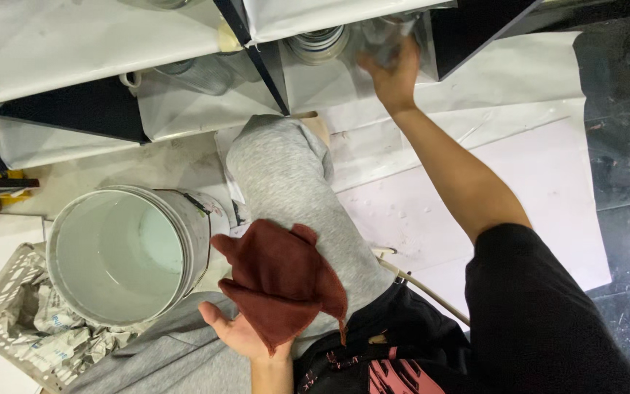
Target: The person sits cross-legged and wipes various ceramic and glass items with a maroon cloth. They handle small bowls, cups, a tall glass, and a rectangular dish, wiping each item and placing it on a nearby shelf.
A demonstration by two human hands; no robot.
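Glass jar (pixel 386 38), upper centre of frame: our right hand (pixel 395 73) clasps it; rigid, smooth, breakable, best gripped around its body. Left hand (pixel 246 332) cradles a soft cloth (pixel 278 281).

I see one package of sorts, a round white plastic bucket (pixel 122 252) at lower left, bearing a small dark-edged label (pixel 200 204) on its side.
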